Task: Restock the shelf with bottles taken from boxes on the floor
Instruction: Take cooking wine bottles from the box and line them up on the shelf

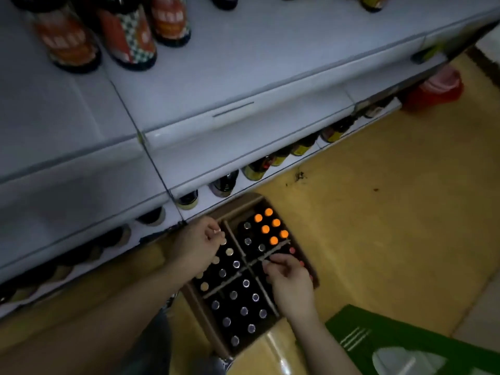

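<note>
An open cardboard box stands on the floor against the shelf's foot, split by cardboard dividers into four compartments. Dark bottles with silver caps fill most of it, and several orange-capped bottles sit in the far compartment. My left hand hangs over the far-left compartment, its fingers curled round the top of a dark bottle. My right hand is over the box's right side with fingers bent at the divider crossing; what they hold is hidden.
The white shelf fills the upper view, with orange-labelled bottles at its back left. Dark bottles line the bottom shelf. A green box lies at lower right, a red bucket farther along the yellow floor.
</note>
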Available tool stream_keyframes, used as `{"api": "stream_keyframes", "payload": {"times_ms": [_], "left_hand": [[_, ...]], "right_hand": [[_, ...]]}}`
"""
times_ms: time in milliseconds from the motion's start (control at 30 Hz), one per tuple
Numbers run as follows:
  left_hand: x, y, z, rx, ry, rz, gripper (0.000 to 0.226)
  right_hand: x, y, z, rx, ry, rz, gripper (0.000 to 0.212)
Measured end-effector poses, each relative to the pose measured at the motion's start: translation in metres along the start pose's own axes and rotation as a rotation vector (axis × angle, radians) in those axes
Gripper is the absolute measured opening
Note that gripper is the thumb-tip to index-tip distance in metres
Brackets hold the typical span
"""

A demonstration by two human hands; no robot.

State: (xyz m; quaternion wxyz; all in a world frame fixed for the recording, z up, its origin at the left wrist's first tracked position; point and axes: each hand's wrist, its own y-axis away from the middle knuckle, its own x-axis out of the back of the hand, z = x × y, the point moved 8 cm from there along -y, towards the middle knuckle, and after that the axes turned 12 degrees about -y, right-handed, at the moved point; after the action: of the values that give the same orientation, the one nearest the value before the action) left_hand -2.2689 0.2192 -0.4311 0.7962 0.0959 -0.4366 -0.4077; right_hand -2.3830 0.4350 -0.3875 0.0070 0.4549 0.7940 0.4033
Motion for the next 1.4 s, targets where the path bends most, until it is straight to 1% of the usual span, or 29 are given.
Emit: {"api": "stream_keyframes", "payload": {"times_ms": [67, 133, 200, 300, 400, 500, 567, 633, 767, 833, 900, 1000, 1167, 1267, 1400], "left_hand": [[-0.02, 0.0, -0.036, 0.032, -0.034, 0.01, 0.008], [-0.042, -0.002, -0.073, 0.062, -0.017, 0.029, 0.009], [-0.067, -0.009, -0.107, 0.083, -0.001, 0.029, 0.014], [-0.107, -0.027, -0.152, 0.091, -0.011, -0.009, 0.004], [-0.139, -0.051, -0.192, 0.086, -0.057, -0.011, 0.013], [-0.169, -0.077, -0.226, 0.065, -0.136, -0.043, 0.027], [-0.189, -0.094, -0.245, 0.029, -0.202, -0.101, 0.032], [-0.207, -0.107, -0.259, -0.028, -0.27, -0.125, 0.036], [-0.237, -0.119, -0.278, -0.147, -0.446, -0.174, 0.051], [-0.249, -0.123, -0.282, -0.207, -0.538, -0.203, 0.054], [-0.258, -0.127, -0.284, -0.261, -0.575, -0.217, 0.053], [-0.268, -0.132, -0.286, -0.309, -0.59, -0.242, 0.05], [-0.277, -0.139, -0.288, -0.376, -0.67, -0.255, 0.038], [-0.28, -0.14, -0.285, -0.414, -0.741, -0.221, 0.039], [-0.28, -0.136, -0.281, -0.436, -0.801, -0.157, 0.029]], "right_hand": [[-0.019, -0.013, 0.026, 0.018, 0.046, -0.055, 0.01], [-0.042, -0.025, 0.054, 0.017, 0.083, -0.103, 0.012], [-0.068, -0.041, 0.085, 0.014, 0.134, -0.115, 0.014], [-0.109, -0.07, 0.134, -0.02, 0.181, -0.149, 0.018], [-0.143, -0.101, 0.174, 0.019, 0.239, -0.172, 0.027], [-0.172, -0.132, 0.215, -0.002, 0.308, -0.195, 0.033], [-0.188, -0.152, 0.237, -0.002, 0.365, -0.207, 0.038], [-0.203, -0.169, 0.258, 0.006, 0.424, -0.222, 0.043], [-0.227, -0.191, 0.294, 0.004, 0.506, -0.257, 0.046], [-0.237, -0.195, 0.308, 0.005, 0.539, -0.269, 0.05], [-0.246, -0.197, 0.318, -0.001, 0.575, -0.271, 0.05], [-0.256, -0.2, 0.327, 0.003, 0.618, -0.265, 0.041], [-0.267, -0.206, 0.337, 0.026, 0.72, -0.289, 0.042], [-0.273, -0.21, 0.338, 0.068, 0.81, -0.293, 0.036], [-0.279, -0.211, 0.336, 0.161, 0.894, -0.314, 0.032]]}}
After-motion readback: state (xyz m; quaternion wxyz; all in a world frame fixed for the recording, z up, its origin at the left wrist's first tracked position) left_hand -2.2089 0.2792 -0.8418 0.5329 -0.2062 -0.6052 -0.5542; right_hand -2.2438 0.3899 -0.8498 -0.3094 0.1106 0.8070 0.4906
